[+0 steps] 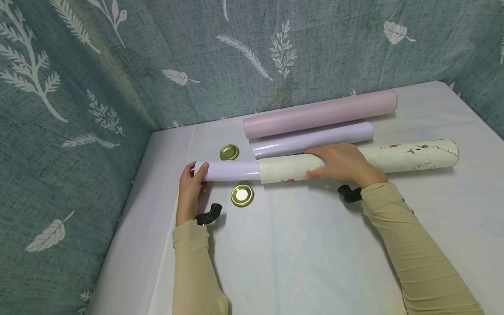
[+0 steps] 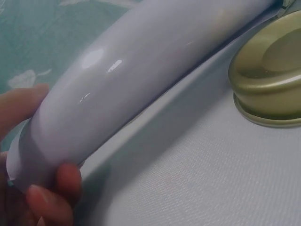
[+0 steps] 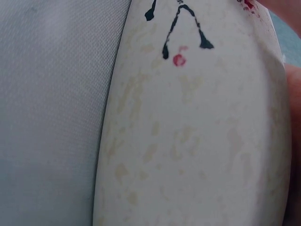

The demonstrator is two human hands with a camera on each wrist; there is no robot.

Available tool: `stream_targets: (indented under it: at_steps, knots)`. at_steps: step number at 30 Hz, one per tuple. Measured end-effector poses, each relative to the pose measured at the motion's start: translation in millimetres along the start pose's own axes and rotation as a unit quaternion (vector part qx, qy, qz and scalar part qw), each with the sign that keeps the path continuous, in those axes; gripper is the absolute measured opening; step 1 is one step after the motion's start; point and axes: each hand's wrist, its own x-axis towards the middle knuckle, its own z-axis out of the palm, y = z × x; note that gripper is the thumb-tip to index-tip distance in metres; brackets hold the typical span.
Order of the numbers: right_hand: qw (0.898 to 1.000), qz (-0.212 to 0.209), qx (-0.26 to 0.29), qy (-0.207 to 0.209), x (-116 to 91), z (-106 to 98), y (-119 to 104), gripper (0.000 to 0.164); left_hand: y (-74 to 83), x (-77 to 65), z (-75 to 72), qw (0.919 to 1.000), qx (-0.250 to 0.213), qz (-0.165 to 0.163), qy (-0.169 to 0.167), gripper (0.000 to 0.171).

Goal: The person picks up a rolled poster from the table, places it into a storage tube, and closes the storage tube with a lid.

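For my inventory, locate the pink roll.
In the head view, the pink roll lies mostly right of centre, near the back of the white tabletop, just behind the loose lavender roll.

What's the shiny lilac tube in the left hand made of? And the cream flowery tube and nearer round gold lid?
Shiny lilac tube: maybe plastic film or coated paper; it shows bright reflections.
Cream flowery tube: perhaps paper or vinyl; its surface looks mostly matte.
Round gold lid: probably polished metal, with bright highlights.
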Motion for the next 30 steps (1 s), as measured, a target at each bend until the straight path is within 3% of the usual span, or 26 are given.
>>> stream_targets:
  at_steps: [6,22,30]
  knots:
    - [1.0,0.0,0.001,-0.002,0.4,0.5,0.4,0.079,-0.8,0.3,0.4,0.9998,-0.01,0.017,-0.01,0.065]
    - [1.0,0.005,0.001,-0.007,0.2,-1.0,-0.3,0.078,-0.8,0.0,2.4,0.9964,0.058,0.03,-0.053,0.069]
    - [1.0,0.003,-0.007,-0.007,0.5,-1.0,-0.3,0.08,2.2,-2.3,2.0,0.9939,0.069,0.038,-0.076,0.066]
